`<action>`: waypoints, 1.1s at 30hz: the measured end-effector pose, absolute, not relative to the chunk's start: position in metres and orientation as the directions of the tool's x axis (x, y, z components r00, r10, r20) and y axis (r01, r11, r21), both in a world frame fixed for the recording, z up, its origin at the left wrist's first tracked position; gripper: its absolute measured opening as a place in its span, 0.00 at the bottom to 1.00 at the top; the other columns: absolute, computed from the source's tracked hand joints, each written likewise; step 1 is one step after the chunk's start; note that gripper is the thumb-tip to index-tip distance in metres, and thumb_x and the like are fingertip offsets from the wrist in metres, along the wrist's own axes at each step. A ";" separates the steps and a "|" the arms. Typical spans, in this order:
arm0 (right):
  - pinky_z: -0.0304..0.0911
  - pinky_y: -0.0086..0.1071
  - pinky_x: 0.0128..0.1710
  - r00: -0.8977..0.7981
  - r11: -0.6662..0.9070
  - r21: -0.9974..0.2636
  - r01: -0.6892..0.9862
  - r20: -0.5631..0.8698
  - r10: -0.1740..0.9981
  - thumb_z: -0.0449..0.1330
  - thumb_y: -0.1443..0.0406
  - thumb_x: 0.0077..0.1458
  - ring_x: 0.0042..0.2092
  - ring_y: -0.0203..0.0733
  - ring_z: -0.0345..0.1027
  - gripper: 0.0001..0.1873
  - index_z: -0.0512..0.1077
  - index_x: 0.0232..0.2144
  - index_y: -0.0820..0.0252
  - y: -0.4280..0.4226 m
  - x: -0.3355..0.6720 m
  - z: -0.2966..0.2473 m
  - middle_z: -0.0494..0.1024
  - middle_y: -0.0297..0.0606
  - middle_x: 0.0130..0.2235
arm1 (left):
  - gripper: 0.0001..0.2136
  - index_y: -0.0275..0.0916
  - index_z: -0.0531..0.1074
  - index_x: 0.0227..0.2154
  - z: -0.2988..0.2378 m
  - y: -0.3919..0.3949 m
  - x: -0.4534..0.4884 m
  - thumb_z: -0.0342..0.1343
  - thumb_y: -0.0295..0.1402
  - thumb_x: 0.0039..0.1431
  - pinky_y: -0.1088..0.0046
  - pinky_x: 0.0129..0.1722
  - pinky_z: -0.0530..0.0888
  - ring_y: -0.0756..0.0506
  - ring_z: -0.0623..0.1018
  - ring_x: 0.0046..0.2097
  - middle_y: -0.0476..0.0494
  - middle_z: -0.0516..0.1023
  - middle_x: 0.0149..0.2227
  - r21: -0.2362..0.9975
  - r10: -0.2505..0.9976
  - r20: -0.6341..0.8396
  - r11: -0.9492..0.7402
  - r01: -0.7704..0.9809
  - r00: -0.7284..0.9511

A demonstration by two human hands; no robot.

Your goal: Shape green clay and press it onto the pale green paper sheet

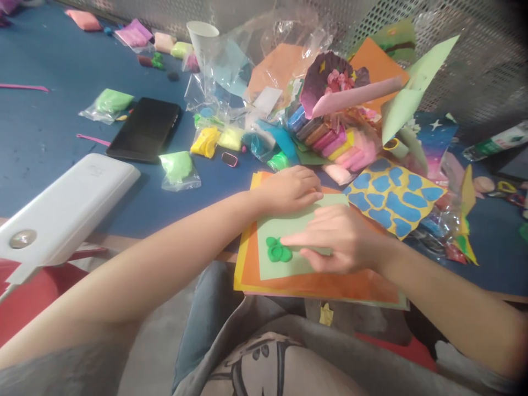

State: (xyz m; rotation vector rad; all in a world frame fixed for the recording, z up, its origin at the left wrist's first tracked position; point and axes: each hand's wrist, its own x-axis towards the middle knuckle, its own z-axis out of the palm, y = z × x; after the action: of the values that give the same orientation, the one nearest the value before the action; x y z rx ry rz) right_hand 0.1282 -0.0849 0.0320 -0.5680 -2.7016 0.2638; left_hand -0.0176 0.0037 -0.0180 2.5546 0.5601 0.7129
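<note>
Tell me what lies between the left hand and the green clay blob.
Only bare pale green card lies between the left hand and the green clay blob, as the head view shows.

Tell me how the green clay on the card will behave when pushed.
Probably soft: the green clay sits in flattened lumps, so it should squash, not roll. It seems stuck to the card, so it may resist sliding.

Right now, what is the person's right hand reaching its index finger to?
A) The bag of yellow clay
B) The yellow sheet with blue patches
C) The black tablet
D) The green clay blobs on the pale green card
D. The right hand stretches its index finger to the green clay blobs, which sit on the pale green card.
</note>
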 end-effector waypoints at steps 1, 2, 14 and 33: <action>0.50 0.30 0.24 -0.844 0.898 -0.235 0.373 0.316 0.433 0.56 0.68 0.54 0.21 0.31 0.61 0.13 0.77 0.40 0.56 -0.086 0.128 0.031 0.77 0.26 0.21 | 0.15 0.36 0.73 0.43 -0.018 0.004 -0.018 0.43 0.37 0.66 0.62 0.57 0.63 0.42 0.70 0.53 0.39 0.75 0.48 0.495 0.480 0.387 -0.828 0.261 0.788; 0.49 0.30 0.24 -0.845 0.896 -0.207 0.392 0.304 0.440 0.56 0.68 0.55 0.20 0.31 0.60 0.13 0.76 0.41 0.55 -0.088 0.128 0.029 0.75 0.26 0.20 | 0.15 0.36 0.73 0.43 -0.018 0.004 -0.017 0.43 0.37 0.66 0.62 0.57 0.63 0.42 0.70 0.53 0.39 0.75 0.48 0.492 0.478 0.386 -0.830 0.262 0.789; 0.44 0.33 0.26 -0.835 0.866 -0.063 0.495 0.240 0.495 0.55 0.63 0.55 0.20 0.33 0.56 0.17 0.76 0.45 0.56 -0.102 0.124 0.012 0.73 0.28 0.18 | 0.16 0.37 0.73 0.43 -0.017 0.003 -0.018 0.42 0.38 0.66 0.63 0.57 0.63 0.42 0.70 0.53 0.40 0.75 0.48 0.496 0.489 0.372 -0.823 0.276 0.789; 0.52 0.30 0.25 -0.693 0.784 -0.190 0.591 0.379 0.614 0.56 0.67 0.55 0.20 0.31 0.60 0.13 0.76 0.41 0.60 -0.117 0.128 0.023 0.73 0.28 0.19 | 0.16 0.37 0.73 0.43 -0.021 0.005 -0.018 0.43 0.38 0.66 0.62 0.57 0.64 0.42 0.70 0.53 0.39 0.75 0.48 0.484 0.470 0.400 -0.837 0.254 0.787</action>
State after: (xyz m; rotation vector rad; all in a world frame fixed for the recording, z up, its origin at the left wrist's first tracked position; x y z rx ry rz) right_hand 0.1278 -0.1168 0.0225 -0.9075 -2.5489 0.0737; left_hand -0.0183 0.0049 -0.0205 2.5685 0.5471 0.7261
